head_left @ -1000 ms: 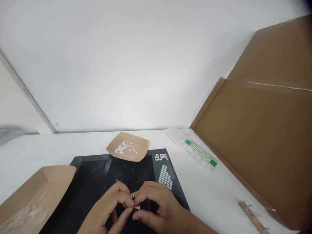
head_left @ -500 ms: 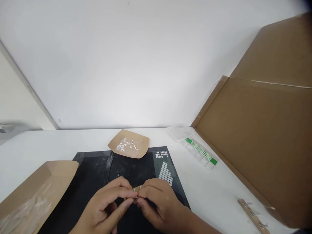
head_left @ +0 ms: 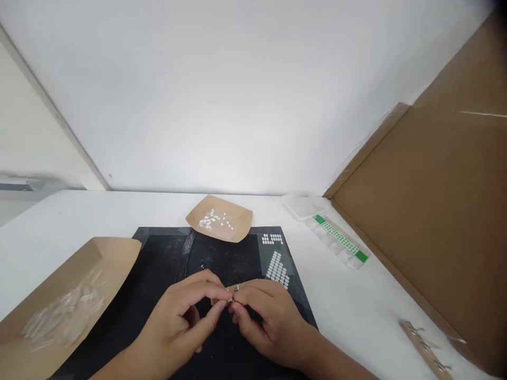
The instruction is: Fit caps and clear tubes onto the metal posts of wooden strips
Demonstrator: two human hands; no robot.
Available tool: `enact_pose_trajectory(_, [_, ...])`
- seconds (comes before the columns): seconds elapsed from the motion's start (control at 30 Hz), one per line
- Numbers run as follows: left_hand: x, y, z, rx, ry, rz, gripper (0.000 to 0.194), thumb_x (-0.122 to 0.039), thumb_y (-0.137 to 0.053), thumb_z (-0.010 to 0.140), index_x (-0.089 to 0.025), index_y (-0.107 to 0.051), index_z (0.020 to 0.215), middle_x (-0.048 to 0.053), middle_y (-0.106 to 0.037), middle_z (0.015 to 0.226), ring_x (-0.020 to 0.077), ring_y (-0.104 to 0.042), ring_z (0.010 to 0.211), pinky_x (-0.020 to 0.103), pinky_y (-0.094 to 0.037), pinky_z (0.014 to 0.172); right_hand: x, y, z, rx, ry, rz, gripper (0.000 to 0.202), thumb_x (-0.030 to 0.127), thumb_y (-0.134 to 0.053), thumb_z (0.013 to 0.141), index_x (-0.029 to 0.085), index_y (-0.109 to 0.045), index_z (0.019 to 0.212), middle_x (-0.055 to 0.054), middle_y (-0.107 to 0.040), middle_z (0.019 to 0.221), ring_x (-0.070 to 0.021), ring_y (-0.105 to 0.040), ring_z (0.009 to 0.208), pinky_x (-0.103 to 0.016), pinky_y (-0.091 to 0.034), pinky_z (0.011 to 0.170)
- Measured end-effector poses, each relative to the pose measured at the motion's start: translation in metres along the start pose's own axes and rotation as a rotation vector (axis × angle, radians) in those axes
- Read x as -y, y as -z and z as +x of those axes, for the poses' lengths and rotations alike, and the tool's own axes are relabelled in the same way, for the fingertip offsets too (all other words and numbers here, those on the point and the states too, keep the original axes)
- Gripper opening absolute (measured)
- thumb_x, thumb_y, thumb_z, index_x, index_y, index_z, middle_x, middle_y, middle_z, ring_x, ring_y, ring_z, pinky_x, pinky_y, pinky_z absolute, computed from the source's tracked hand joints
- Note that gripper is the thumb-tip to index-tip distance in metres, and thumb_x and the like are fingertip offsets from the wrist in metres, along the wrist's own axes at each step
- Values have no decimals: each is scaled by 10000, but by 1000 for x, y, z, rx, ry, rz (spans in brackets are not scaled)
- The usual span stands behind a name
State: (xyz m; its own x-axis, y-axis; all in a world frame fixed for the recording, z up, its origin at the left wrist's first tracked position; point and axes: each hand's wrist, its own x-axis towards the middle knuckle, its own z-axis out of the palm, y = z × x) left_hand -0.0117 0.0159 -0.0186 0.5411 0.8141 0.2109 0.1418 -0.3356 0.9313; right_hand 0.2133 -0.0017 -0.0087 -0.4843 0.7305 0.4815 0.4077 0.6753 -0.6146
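Over the black mat (head_left: 158, 295), my left hand (head_left: 190, 316) and my right hand (head_left: 269, 319) meet fingertip to fingertip. Each is closed in a pinch. Something tiny and pale or shiny sits between the fingertips, too small to name. Just behind the fingers shows the edge of a small tan piece (head_left: 232, 288), mostly hidden by my hands; a bit of metal seems to be on it. Beyond my right hand lie clear sheets of white oval stickers (head_left: 278, 270). A brown paper tray (head_left: 241, 230) at the mat's back edge contains small white pieces.
At left stands a larger brown paper tray (head_left: 114, 250) with clear plastic pieces. A translucent lid-like item (head_left: 303, 206) and a green-and-white label strip (head_left: 340, 237) lie at back right. A tan strip with metal clips (head_left: 425, 348) is at front right, beside a cardboard panel (head_left: 428, 227).
The camera view has shifted, so the scene sits higher and further right. My hands stay pinched together, the left thumb and finger slightly changed in position.
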Motion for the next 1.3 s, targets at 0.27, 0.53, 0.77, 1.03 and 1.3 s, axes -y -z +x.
enact_pose_trajectory(0.27, [-11,6,10,-27,-93,152,184,-128,-595,950,-186,-768,976,38,-696,863,83,-631,621,131,-506,525,0,-3,-1,60,-45,33,154,152,-526,1018,216,-602,900,-16,-678,768,-160,-607,699,-281,-473,686])
enact_pose_trajectory(0.53, [-8,7,8,-30,-68,135,169,-112,-643,904,-192,-789,935,29,-696,852,67,-590,570,140,-478,518,-1,-3,1,106,-46,14,185,186,-507,1031,219,-603,877,-17,-649,751,-163,-572,688,-284,-467,679])
enact_pose_trajectory(0.77, [-8,6,8,-29,-55,121,160,-112,-654,890,-185,-792,922,25,-699,838,56,-585,546,127,-460,495,-2,-1,0,111,-47,6,178,192,-516,1032,214,-614,885,-15,-662,758,-156,-570,682,-280,-453,671])
enact_pose_trajectory(1.03, [-12,5,12,-50,-61,137,137,-88,-666,828,-170,-774,844,16,-699,791,56,-589,519,122,-466,483,-3,-3,-1,99,-28,-17,193,218,-512,1037,217,-634,888,-11,-674,736,-154,-569,644,-280,-452,631])
enact_pose_trajectory(1.3, [-15,4,11,-45,19,82,118,-93,-663,801,-153,-758,768,14,-690,732,62,-569,522,127,-434,475,-2,-4,-4,139,-119,97,194,246,-540,1042,215,-626,870,14,-671,714,-138,-595,630,-272,-458,652])
